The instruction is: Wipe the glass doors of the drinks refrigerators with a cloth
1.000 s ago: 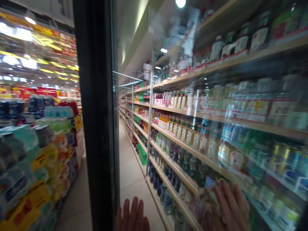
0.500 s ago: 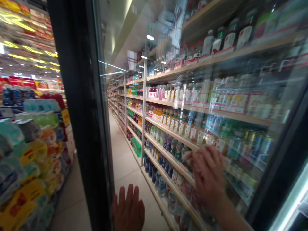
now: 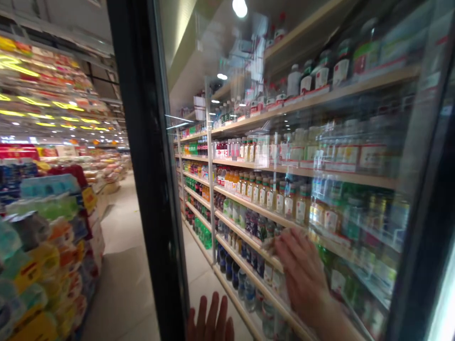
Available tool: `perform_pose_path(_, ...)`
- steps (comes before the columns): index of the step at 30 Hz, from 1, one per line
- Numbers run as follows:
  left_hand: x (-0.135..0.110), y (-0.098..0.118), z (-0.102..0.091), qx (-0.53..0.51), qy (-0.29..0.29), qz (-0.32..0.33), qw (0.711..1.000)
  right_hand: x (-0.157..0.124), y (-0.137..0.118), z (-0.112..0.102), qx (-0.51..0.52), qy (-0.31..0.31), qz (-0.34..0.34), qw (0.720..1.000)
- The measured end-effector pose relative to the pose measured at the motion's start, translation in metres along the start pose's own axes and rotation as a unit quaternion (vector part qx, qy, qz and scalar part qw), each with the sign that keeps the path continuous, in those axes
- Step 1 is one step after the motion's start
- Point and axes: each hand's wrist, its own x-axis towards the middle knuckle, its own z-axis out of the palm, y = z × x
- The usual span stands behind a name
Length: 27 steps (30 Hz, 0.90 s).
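Note:
Before me stands a glass door [image 3: 245, 189] in a black frame [image 3: 149, 170], with shelves of drinks seen through it. My right hand [image 3: 302, 270] lies against the pane, fingers together and bent over a pale cloth [image 3: 270, 245]; only a bit of the cloth peeks out past the fingertips. At the bottom, my left hand [image 3: 210, 318] is raised with its fingers stretched out, holding nothing. It is close to the frame's inner edge, and its palm seems to be on the glass. The picture's lower edge cuts off part of it.
Behind the pane run wooden shelves [image 3: 249, 196] with rows of bottles [image 3: 265, 192]. Stacked drink packs [image 3: 53, 237] with yellow signs stand to the left, beside an aisle floor [image 3: 128, 265]. A bright light strip [image 3: 442, 298] shows at the lower right.
The view has shifted, so the door frame sits further right. My right hand with the cloth appears slightly lower and to the left; my left hand appears lower and further right.

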Motion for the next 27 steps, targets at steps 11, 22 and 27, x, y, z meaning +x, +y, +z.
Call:
perform_pose_path(11, 0.049, -0.008, 0.002, -0.032, -0.064, -0.015, 0.997, -0.009, -0.024, 0.017, -0.013, 0.012, 0.093, 0.995)
perform_pose_path(22, 0.045, -0.009, 0.009, -0.016, -0.060, 0.024, 0.998, 0.017, 0.025, 0.004, -0.063, 0.187, 0.244, 0.949)
perform_pose_path(27, 0.044, -0.008, 0.019, -0.039, -0.045, 0.001, 0.998, -0.013, -0.029, 0.030, -0.034, 0.027, 0.135, 0.990)
